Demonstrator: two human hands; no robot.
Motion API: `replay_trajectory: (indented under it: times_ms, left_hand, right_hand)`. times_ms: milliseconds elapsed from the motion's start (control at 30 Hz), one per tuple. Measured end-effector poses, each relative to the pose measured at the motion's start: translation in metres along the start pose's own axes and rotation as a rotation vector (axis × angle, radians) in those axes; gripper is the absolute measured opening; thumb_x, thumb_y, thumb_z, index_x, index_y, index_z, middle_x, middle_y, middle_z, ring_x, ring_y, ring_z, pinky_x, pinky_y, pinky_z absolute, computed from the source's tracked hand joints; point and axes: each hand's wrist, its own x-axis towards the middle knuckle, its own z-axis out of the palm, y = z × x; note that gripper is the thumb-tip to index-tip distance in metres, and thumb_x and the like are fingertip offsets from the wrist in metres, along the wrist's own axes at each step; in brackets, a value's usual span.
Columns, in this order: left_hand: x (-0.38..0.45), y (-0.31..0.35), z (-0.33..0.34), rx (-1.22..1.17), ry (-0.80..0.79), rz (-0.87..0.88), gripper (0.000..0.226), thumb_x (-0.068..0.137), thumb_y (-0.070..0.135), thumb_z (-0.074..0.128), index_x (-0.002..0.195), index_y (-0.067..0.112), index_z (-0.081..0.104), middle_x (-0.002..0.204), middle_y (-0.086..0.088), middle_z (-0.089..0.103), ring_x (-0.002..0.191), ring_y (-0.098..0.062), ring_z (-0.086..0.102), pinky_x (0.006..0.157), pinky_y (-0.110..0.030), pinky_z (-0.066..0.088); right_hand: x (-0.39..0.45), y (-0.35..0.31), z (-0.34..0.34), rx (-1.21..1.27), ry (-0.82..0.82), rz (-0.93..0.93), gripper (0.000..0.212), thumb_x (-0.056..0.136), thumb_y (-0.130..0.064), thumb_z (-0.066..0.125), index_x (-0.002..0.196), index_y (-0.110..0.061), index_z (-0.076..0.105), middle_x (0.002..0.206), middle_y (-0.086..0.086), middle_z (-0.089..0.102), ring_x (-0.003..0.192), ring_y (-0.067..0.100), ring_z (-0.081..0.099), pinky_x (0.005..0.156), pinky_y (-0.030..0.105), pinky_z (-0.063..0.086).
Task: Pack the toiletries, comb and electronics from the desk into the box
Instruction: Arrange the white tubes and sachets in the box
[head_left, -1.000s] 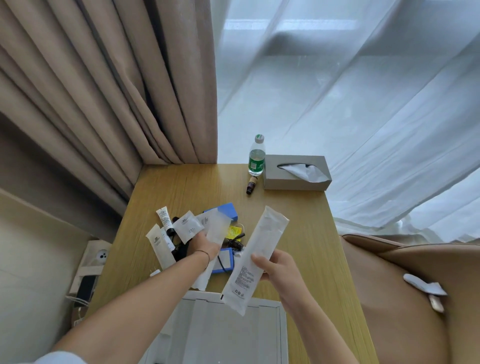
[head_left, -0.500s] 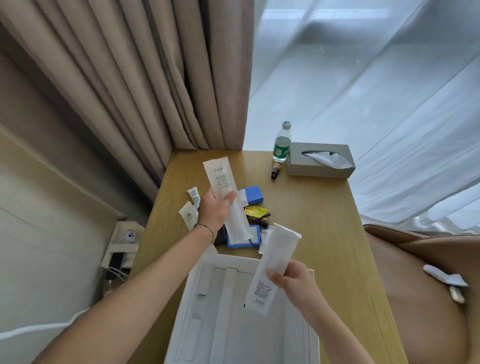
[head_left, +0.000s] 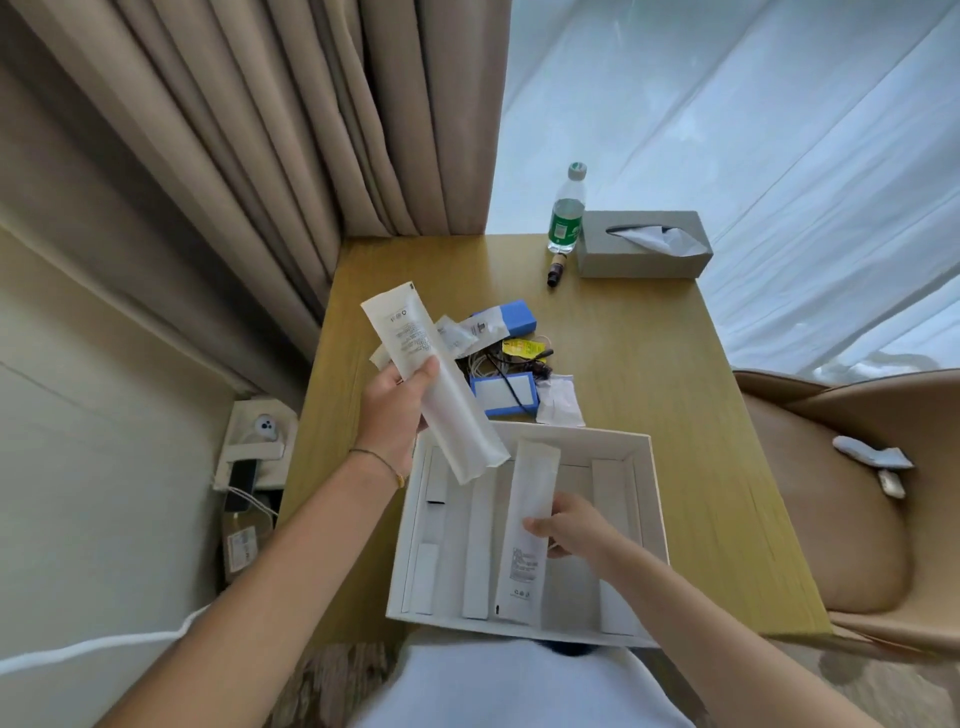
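Note:
An open white box (head_left: 652, 525) with divider strips lies at the desk's near edge. My right hand (head_left: 571, 525) grips a long white packet (head_left: 530, 525) low inside the box, lying along its length. My left hand (head_left: 392, 410) holds a second long white packet (head_left: 431, 384) in the air, tilted over the box's far left corner. Behind the box lies a pile: small sachets (head_left: 457, 335), a blue box (head_left: 511, 318), a blue-edged device (head_left: 501, 395), tangled cables with a yellow tag (head_left: 519, 347), and a clear wrapper (head_left: 560, 401).
A water bottle (head_left: 567, 213), a small brown vial (head_left: 556, 267) and a grey tissue box (head_left: 644, 244) stand at the desk's far edge. Curtains hang behind. A tan armchair (head_left: 852, 499) is on the right. A wall socket with cables (head_left: 257, 441) sits on the left.
My right hand has lowered its packet into the box. My left hand picked up the second packet from the pile and brought it toward the box. The view tilted down, so the whole box shows.

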Motion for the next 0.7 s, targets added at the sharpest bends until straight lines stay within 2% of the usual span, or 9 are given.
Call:
replay_trajectory:
  times_ms: [67,133,233,300,367,500,700]
  left_hand:
    - [-0.010,-0.006,-0.009,-0.038,-0.007,-0.057,0.005,0.093,0.023,0.067,0.097,0.023,0.069,0.097,0.003,0.071,0.089,-0.015,0.066,0.069,-0.031,0.055]
    - [-0.018,-0.012,-0.018,-0.046,-0.011,-0.094,0.006,0.093,0.023,0.067,0.098,0.022,0.069,0.096,0.002,0.071,0.088,-0.016,0.067,0.068,-0.031,0.055]
    - [-0.028,-0.020,-0.027,-0.027,-0.039,-0.138,0.008,0.093,0.023,0.067,0.100,0.021,0.069,0.097,-0.001,0.071,0.090,-0.017,0.067,0.071,-0.033,0.057]
    - [-0.033,-0.023,-0.032,-0.019,-0.074,-0.170,0.009,0.093,0.021,0.066,0.102,0.021,0.069,0.099,-0.002,0.071,0.092,-0.019,0.067,0.077,-0.036,0.059]
    - [-0.038,-0.026,-0.035,-0.007,-0.118,-0.203,0.009,0.094,0.018,0.065,0.102,0.020,0.069,0.098,-0.003,0.071,0.092,-0.021,0.066,0.082,-0.039,0.058]
    - [-0.047,-0.031,-0.037,0.061,-0.199,-0.233,0.014,0.094,0.014,0.063,0.106,0.017,0.070,0.099,-0.004,0.073,0.093,-0.022,0.067,0.079,-0.038,0.058]
    - [-0.055,-0.046,-0.029,0.205,-0.292,-0.270,0.016,0.093,0.015,0.065,0.108,0.016,0.070,0.104,-0.005,0.075,0.095,-0.022,0.072,0.072,-0.032,0.058]
  right_hand:
    - [0.009,0.005,0.005,-0.029,0.037,0.031,0.006,0.093,-0.015,0.071,0.098,-0.014,0.069,0.089,-0.002,0.072,0.077,0.010,0.069,0.054,0.017,0.053]
    - [0.018,0.008,0.009,-0.053,0.081,0.053,0.006,0.090,-0.017,0.075,0.087,-0.016,0.070,0.086,0.000,0.073,0.071,0.010,0.069,0.053,0.017,0.054]
    - [0.028,0.010,0.013,-0.105,0.111,0.068,0.014,0.086,-0.020,0.079,0.094,-0.009,0.074,0.085,0.001,0.075,0.076,0.016,0.072,0.062,0.024,0.058]
    - [0.033,0.011,0.018,-0.152,0.134,0.069,0.014,0.084,-0.023,0.081,0.090,-0.011,0.075,0.083,0.002,0.076,0.078,0.019,0.073,0.067,0.028,0.060]
    - [0.036,0.011,0.023,-0.217,0.159,0.064,0.015,0.083,-0.028,0.082,0.080,-0.016,0.073,0.077,-0.002,0.074,0.074,0.016,0.071,0.061,0.026,0.058]
    - [0.042,0.008,0.027,-0.403,0.204,0.011,0.026,0.079,-0.035,0.082,0.066,-0.018,0.067,0.067,-0.002,0.070,0.063,0.015,0.068,0.055,0.026,0.055]
    - [0.038,-0.001,0.019,-0.740,0.244,-0.096,0.045,0.077,-0.054,0.077,0.056,-0.026,0.047,0.056,-0.010,0.051,0.052,0.009,0.048,0.046,0.026,0.030]
